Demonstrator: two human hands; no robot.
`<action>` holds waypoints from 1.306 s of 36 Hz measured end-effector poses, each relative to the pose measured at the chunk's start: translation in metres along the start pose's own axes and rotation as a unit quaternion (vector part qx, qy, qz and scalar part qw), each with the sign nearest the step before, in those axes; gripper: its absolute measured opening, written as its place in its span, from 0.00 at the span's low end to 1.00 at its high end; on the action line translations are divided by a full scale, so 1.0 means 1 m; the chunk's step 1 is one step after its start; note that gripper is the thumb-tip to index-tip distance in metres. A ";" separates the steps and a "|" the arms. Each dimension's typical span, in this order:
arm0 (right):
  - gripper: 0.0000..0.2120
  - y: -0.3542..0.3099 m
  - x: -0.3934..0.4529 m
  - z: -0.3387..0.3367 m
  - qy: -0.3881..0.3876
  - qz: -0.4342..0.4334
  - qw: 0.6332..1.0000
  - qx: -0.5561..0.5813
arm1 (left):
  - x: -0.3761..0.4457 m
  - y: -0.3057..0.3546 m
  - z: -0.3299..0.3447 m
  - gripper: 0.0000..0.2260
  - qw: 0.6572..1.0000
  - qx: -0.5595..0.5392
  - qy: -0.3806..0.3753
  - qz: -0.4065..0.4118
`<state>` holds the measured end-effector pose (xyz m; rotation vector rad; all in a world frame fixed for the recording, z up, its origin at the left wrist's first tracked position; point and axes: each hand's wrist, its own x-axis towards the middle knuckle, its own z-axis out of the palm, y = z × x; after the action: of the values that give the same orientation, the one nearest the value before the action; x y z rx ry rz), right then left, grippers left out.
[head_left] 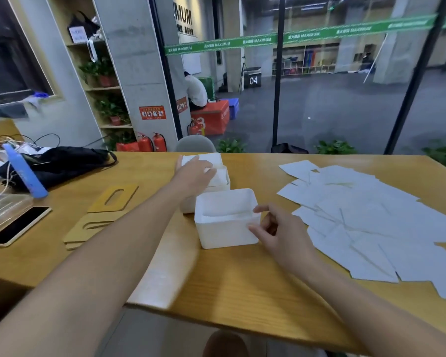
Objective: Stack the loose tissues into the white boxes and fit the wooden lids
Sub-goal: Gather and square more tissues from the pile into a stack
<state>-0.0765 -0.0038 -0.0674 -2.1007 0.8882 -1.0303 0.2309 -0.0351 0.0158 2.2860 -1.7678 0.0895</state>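
A white box stands in the middle of the table, with a few tissues low inside. My right hand touches its right wall, thumb and fingers curved around the corner. Behind it a second white box is piled with tissues above its rim, and my left hand rests flat on top of that pile. Loose tissues are spread over the right of the table. Wooden lids with slots lie stacked to the left. A white tissue stack lies under my left forearm.
On the wooden table a phone lies at the left edge, beside a clear plastic case. A black bag, a blue bottle and cables crowd the back left. A grey chair stands behind the table.
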 end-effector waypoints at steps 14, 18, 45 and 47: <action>0.10 0.006 -0.064 -0.086 0.057 0.039 0.995 -0.070 | -0.069 0.150 -0.004 0.18 0.984 -0.060 0.033 0.165; 0.21 0.026 -0.078 -0.122 0.071 0.081 0.976 -0.190 | -0.085 0.192 0.022 0.20 0.982 -0.102 -0.025 0.157; 0.28 0.112 -0.070 -0.164 -0.059 0.075 0.954 -0.286 | -0.095 0.258 0.129 0.25 0.962 -0.101 -0.135 0.213; 0.29 0.109 -0.070 -0.166 -0.057 0.081 0.958 -0.270 | -0.096 0.261 0.130 0.23 0.966 -0.101 -0.123 0.205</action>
<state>-0.2793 -0.0512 -0.0967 -2.4394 1.3749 -0.6166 -0.0580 -0.0357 -0.0875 1.8255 -2.2387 -0.2994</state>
